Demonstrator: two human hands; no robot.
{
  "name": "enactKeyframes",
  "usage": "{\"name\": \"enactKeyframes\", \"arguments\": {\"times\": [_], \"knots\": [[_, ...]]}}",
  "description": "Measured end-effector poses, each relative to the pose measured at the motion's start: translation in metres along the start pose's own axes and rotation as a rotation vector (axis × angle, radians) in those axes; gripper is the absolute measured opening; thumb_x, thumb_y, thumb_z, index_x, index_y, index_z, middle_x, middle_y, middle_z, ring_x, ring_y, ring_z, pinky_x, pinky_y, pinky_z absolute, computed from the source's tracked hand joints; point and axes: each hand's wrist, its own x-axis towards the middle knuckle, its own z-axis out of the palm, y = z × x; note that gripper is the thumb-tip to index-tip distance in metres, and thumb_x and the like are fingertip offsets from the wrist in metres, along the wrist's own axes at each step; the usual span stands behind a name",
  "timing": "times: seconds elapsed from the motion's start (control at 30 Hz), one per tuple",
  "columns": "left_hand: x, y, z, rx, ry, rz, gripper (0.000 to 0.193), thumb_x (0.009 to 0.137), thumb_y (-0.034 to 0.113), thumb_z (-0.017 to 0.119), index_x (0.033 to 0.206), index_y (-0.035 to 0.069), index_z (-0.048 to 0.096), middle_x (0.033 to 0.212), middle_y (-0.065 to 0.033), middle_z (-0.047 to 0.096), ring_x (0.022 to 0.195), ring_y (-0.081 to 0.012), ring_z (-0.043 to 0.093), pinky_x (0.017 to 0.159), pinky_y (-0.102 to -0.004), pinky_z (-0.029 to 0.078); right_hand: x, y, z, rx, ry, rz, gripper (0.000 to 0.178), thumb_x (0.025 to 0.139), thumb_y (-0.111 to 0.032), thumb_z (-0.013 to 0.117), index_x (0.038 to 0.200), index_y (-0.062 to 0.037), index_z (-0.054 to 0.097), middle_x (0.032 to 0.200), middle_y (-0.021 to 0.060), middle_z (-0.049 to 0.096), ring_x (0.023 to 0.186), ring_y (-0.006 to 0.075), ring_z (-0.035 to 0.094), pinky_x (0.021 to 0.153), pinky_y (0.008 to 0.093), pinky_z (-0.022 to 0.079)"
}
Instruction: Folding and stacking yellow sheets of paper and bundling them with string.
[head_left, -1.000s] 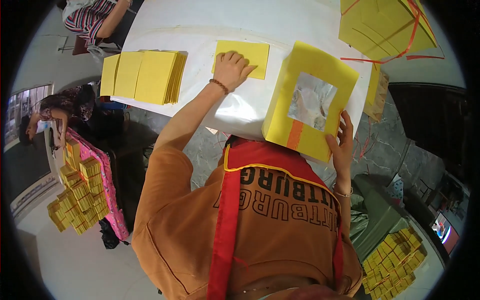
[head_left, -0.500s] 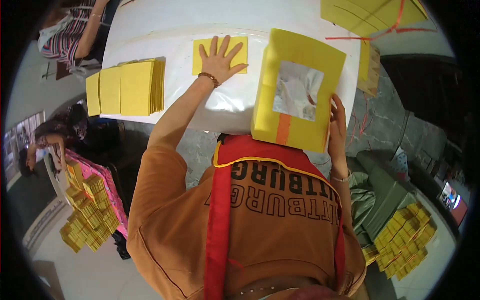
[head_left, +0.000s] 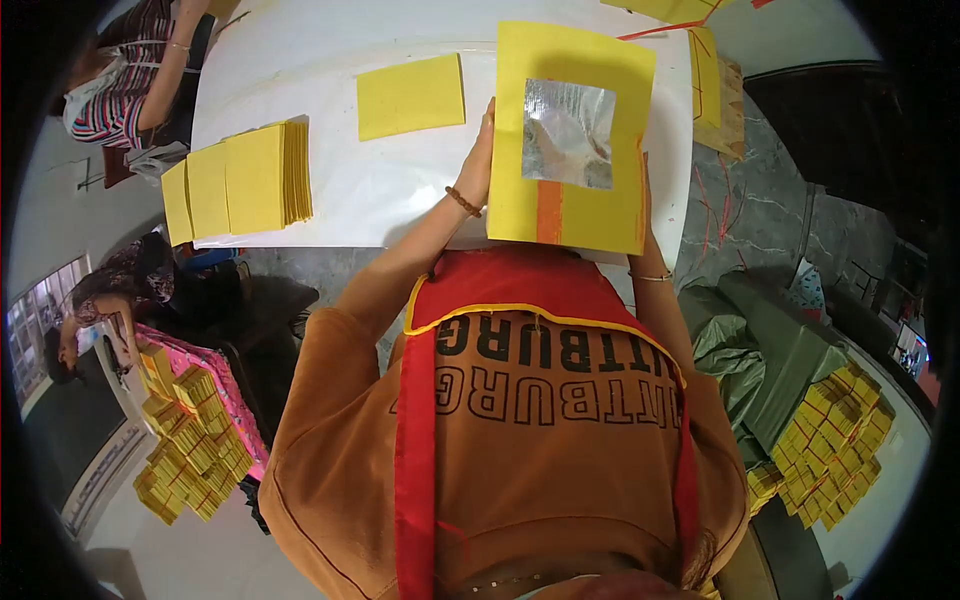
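Note:
A thick stack of yellow joss paper (head_left: 515,215) stands near the front edge of the white table. Its top sheet bears a shiny silver foil square and an orange stripe. My left hand (head_left: 482,158) grips the stack's left side, its fingers largely hidden behind the edge. On the opposite side my right hand (head_left: 648,215) holds it too, mostly covered by the paper. To the left of the stack, a flat yellow paper piece (head_left: 412,98) lies alone on the table.
Overlapping yellow paper bundles (head_left: 255,180) lean at the table's left front. Red-tied yellow bundles (head_left: 705,80) stand by its right edge. Two people work to the left. Piles of yellow bundles rest at lower left (head_left: 195,440) and lower right (head_left: 835,440).
My left hand has left the flat yellow piece and moved right onto the stack's left side. The stack has straightened and shifted slightly left and away from me.

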Motion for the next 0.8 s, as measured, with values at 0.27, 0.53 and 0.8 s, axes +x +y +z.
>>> {"name": "enactKeyframes", "arguments": {"times": [0.27, 0.53, 0.8], "knots": [[0.015, -0.005, 0.016, -0.256, 0.039, -0.223, 0.067, 0.098, 0.051, 0.022, 0.147, 0.007, 0.009, 0.149, -0.0093, 0.019, 0.135, -0.0196, 0.022, 0.109, -0.0314, 0.022, 0.043, 0.030, -0.054, -0.191, -0.080, -0.196, 0.058, 0.099, -0.045, 0.030, 0.141, -0.0050, 0.028, 0.141, 0.0090, 0.037, 0.131, 0.0212, 0.032, 0.106, 0.0319, 0.028], [-0.026, 0.092, -0.004, 0.389, 0.030, 0.459, 0.038, 0.088, 0.029, 0.057, 0.116, 0.003, 0.055, 0.116, -0.0069, 0.057, 0.106, -0.0181, 0.051, 0.088, -0.0305, 0.041, -0.038, -0.099, -0.020, -0.706, -0.135, -0.797, 0.039, 0.091, -0.033, 0.049, 0.119, -0.0069, 0.058, 0.132, 0.0081, 0.049, 0.126, 0.0237, 0.040, 0.106, 0.0386, 0.026], [-0.061, 0.121, 0.024, 1.207, -0.457, 0.862, 0.030, 0.080, 0.026, 0.067, 0.100, 0.006, 0.063, 0.095, -0.0071, 0.060, 0.083, -0.0245, 0.055, 0.072, -0.0334, 0.044, -0.053, -0.097, 0.007, -1.271, -0.530, -0.786, 0.028, 0.075, -0.031, 0.069, 0.101, -0.0203, 0.067, 0.122, -0.0048, 0.057, 0.126, 0.0224, 0.041, 0.104, 0.0548, 0.019]]}}
